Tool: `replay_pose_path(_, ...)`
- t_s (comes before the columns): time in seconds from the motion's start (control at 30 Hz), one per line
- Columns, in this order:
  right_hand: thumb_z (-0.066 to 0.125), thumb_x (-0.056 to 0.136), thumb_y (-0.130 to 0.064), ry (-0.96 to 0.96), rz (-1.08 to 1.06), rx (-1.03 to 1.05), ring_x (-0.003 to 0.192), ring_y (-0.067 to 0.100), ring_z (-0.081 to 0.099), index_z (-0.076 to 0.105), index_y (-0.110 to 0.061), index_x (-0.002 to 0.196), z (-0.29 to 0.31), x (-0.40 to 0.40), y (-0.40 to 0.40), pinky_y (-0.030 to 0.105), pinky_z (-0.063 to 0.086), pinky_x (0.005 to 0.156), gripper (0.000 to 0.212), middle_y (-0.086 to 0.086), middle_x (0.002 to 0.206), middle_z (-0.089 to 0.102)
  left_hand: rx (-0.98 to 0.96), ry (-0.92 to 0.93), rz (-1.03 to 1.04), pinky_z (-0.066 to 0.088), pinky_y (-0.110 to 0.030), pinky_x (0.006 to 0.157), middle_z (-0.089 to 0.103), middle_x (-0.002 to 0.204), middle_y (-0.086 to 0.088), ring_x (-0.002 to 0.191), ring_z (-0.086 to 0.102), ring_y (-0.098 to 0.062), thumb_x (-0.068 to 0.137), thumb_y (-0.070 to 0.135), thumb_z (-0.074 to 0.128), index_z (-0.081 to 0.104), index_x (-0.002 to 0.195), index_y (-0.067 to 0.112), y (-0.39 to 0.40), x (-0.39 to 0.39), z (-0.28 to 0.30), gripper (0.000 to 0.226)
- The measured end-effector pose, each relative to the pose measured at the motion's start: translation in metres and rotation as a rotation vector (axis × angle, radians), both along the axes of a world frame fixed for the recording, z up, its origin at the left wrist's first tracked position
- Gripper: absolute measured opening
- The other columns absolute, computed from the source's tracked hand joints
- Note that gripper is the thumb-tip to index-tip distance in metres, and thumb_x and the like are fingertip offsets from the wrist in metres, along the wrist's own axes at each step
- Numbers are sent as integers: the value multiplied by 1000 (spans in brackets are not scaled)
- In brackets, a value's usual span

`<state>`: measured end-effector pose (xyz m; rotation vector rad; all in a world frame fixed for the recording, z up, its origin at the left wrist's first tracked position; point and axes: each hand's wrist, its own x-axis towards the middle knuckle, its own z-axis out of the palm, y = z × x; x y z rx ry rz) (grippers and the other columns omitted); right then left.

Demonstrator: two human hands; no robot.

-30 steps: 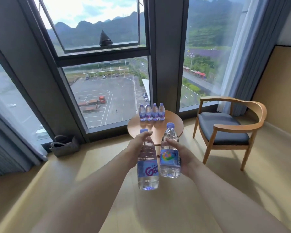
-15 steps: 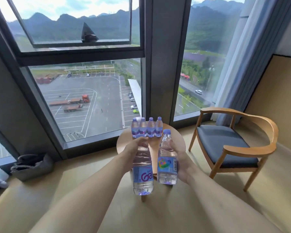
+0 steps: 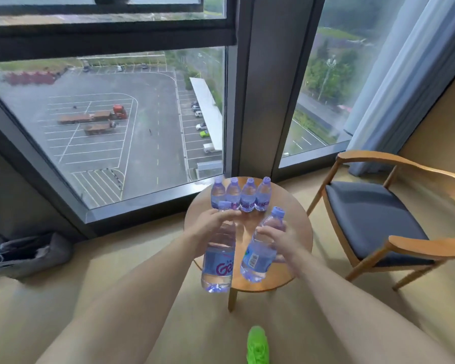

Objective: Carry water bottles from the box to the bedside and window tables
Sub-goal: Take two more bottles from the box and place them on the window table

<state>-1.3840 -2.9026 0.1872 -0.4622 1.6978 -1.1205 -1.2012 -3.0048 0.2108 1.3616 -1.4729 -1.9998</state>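
My left hand grips a clear water bottle with a blue label near its shoulder, held upright above the round wooden window table. In my right hand is a second water bottle, tilted with its blue cap leaning to the right. Both bottles hang over the near half of the tabletop. A row of several small water bottles stands along the table's far edge, just beyond my hands.
A wooden armchair with a dark grey cushion stands right of the table. Large windows and a pale curtain lie behind. A grey bag sits on the floor at left. A green shoe shows at the bottom.
I have come closer to the table and the view has tipped down. Both bottles now hang over the tabletop, and the right one has tilted.
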Motion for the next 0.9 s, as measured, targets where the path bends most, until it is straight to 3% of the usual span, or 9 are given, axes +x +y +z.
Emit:
replay_pose_path(0.13, 89, 75, -21, 58, 74, 9, 75, 10, 67, 64, -13, 108, -30, -26, -50, 35, 56, 67, 42, -5, 91, 70, 13, -49, 101, 62, -34, 66, 79, 90, -12, 79, 78, -28, 69, 46, 83, 77, 104, 19, -43, -23, -27, 45)
replay_pose_path(0.33, 94, 69, -32, 157, 111, 105, 103, 22, 69, 64, -16, 110, -75, -63, -112, 50, 57, 95, 53, 4, 110, 74, 42, -136, 37, 57, -25, 72, 78, 92, 3, 85, 75, -16, 87, 40, 79, 75, 105, 21, -91, -62, -60, 26)
replay_pose_path(0.43, 93, 64, -48, 165, 139, 175, 103, 26, 70, 71, -15, 103, -90, -76, -137, 52, 59, 92, 56, 6, 106, 75, 24, -215, -33, 52, -19, 80, 72, 98, 6, 92, 68, -9, 94, 32, 74, 69, 113, 12, -107, -72, -77, 28)
replay_pose_path(0.53, 90, 63, -56, 174, 138, 233, 93, 28, 72, 76, -14, 89, -108, -85, -155, 51, 61, 83, 51, 7, 92, 76, -4, -289, -62, 51, -11, 74, 67, 105, 6, 96, 64, -9, 94, 23, 74, 69, 108, 20, -117, -77, -96, 16)
replay_pose_path(0.63, 86, 68, -57, 197, 160, 284, 87, 27, 70, 75, -11, 84, -124, -88, -169, 50, 61, 83, 50, 5, 83, 73, -70, -430, -82, 51, -26, 92, 40, 134, 3, 118, 57, -14, 92, 21, 74, 71, 116, 24, -129, -79, -118, 24)
replay_pose_path(0.7, 83, 71, -57, 232, 200, 308, 94, 30, 70, 75, -11, 89, -135, -88, -177, 49, 60, 87, 51, 8, 91, 75, -62, -485, -63, 54, -33, 94, 31, 136, 0, 120, 55, -17, 92, 21, 75, 71, 119, 26, -136, -80, -130, 28)
replay_pose_path(0.8, 83, 74, -56, 268, 219, 343, 97, 30, 71, 76, -13, 91, -150, -86, -189, 47, 59, 89, 46, 9, 94, 76, -57, -485, -42, 54, -30, 82, 35, 133, -4, 104, 59, -16, 91, 17, 77, 72, 119, 22, -150, -81, -144, 29)
replay_pose_path(0.9, 84, 73, -55, 311, 236, 381, 100, 28, 70, 75, -15, 95, -159, -82, -202, 44, 56, 94, 46, 6, 99, 76, -135, -521, -3, 50, -27, 80, 46, 125, -4, 106, 60, -21, 87, 13, 80, 74, 117, 20, -160, -83, -157, 32)
